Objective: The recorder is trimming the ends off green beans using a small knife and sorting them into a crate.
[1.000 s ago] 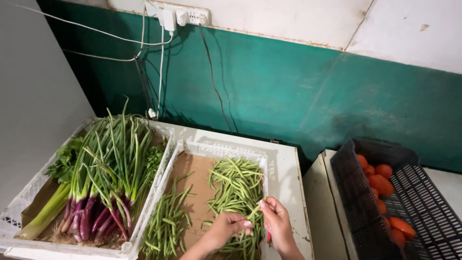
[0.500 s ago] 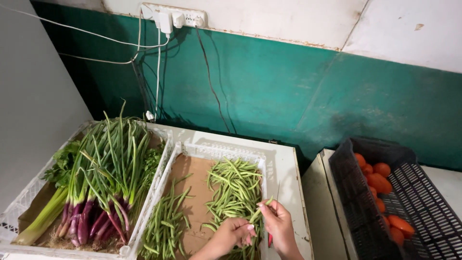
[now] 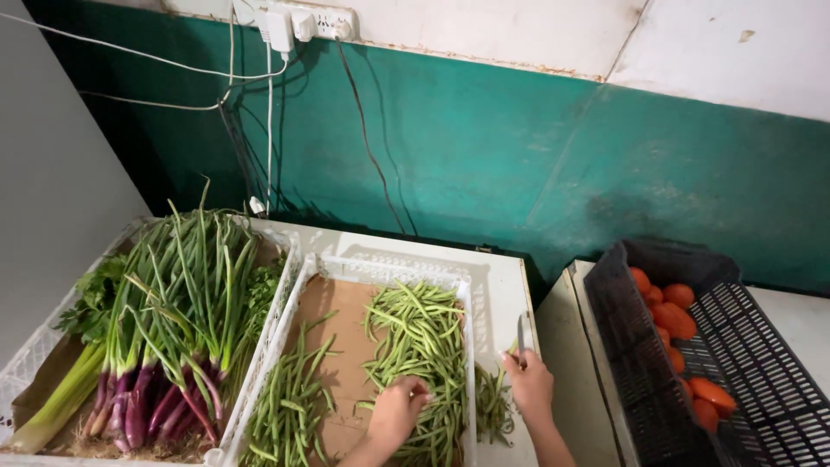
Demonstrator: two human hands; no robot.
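My left hand (image 3: 398, 411) reaches down into the pile of green beans (image 3: 424, 342) in a white plastic crate (image 3: 380, 270) lined with brown cardboard, its fingers curled on the beans. A smaller heap of beans (image 3: 290, 402) lies at the crate's left side. My right hand (image 3: 529, 380) is just outside the crate's right wall, holding a small knife (image 3: 520, 333) with the blade pointing up. Several loose beans (image 3: 491, 406) lie on the white surface between the crate and my right hand.
A second white crate (image 3: 26, 363) at left holds spring onions with purple bulbs (image 3: 173, 303) and leafy herbs. A black plastic crate (image 3: 735, 346) with orange-red tomatoes (image 3: 670, 311) stands at right. A green wall with cables and a power strip (image 3: 294, 19) rises behind.
My right hand has moved out of the bean crate to its right side, with the knife now upright. My left hand has dropped lower into the beans. The view has shifted slightly.
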